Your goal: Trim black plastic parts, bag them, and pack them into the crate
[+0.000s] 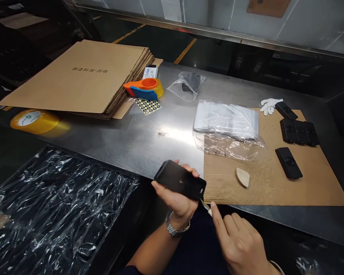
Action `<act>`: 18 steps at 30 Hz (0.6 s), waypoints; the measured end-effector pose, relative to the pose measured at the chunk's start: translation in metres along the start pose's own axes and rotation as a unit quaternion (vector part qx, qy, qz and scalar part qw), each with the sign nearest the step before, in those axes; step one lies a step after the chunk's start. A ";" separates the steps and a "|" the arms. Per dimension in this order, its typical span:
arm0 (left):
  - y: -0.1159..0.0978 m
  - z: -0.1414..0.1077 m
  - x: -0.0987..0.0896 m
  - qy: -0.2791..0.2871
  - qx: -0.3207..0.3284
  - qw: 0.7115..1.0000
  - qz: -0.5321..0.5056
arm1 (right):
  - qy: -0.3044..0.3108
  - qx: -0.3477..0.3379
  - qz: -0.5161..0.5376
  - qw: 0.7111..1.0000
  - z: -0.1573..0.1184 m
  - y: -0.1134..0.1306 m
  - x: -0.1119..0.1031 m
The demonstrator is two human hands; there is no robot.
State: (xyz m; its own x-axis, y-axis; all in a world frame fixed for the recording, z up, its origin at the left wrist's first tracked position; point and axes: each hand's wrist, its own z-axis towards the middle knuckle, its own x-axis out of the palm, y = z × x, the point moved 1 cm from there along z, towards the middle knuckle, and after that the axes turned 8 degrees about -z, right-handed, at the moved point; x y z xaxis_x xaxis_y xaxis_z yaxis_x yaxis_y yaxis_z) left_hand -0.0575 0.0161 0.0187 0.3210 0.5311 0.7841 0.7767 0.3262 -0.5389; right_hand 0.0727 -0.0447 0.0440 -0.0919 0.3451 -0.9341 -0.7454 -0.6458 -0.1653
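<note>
My left hand [179, 200] is wrapped round a black plastic housing [174, 179], tilted and held just off the table's front edge. A small light spot shows near the housing's right end. My right hand [237, 236] grips a knife [206, 207] with a pale handle, index finger stretched along it. The blade's tip meets the housing's lower right corner; whether it cuts in, I cannot tell. On the cardboard sheet [263, 187] to the right lie another black housing [288, 163], a row of similar ones [299, 131] and a beige wedge-shaped piece [242, 177].
Clear plastic bags [226, 118] lie mid-table, with a bagged dark part [190, 83] behind. At left are flat cartons [83, 80], an orange-blue tape dispenser [145, 88], round stickers [148, 105] and a yellow tape roll [34, 120]. A white glove [269, 105] sits far right. Black film [60, 214] fills the lower left.
</note>
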 end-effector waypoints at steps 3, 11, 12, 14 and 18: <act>0.001 0.002 0.000 -0.016 -0.028 0.999 0.008 | 0.010 -0.017 -0.029 0.999 -0.001 -0.004 0.000; -0.001 0.008 -0.003 -0.040 -0.142 0.989 0.002 | 0.027 0.044 0.005 0.999 -0.008 -0.023 0.010; -0.001 0.009 -0.003 -0.039 -0.150 0.988 0.002 | 0.037 0.054 0.047 0.997 -0.009 -0.025 0.011; -0.001 0.009 -0.003 -0.037 -0.162 0.986 0.002 | 0.051 0.073 0.160 0.983 -0.010 -0.026 0.012; 0.004 0.005 -0.001 -0.019 -0.177 0.984 0.000 | 0.107 0.183 0.385 0.898 -0.002 -0.020 0.016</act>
State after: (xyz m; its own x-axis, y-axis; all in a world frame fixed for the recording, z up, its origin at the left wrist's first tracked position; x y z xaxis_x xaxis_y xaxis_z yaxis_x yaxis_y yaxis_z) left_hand -0.0576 0.0207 0.0145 0.3056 0.5625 0.7682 0.9191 0.0364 -0.3922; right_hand 0.0878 -0.0280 0.0318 -0.5740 -0.2710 -0.7727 -0.6862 -0.3558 0.6345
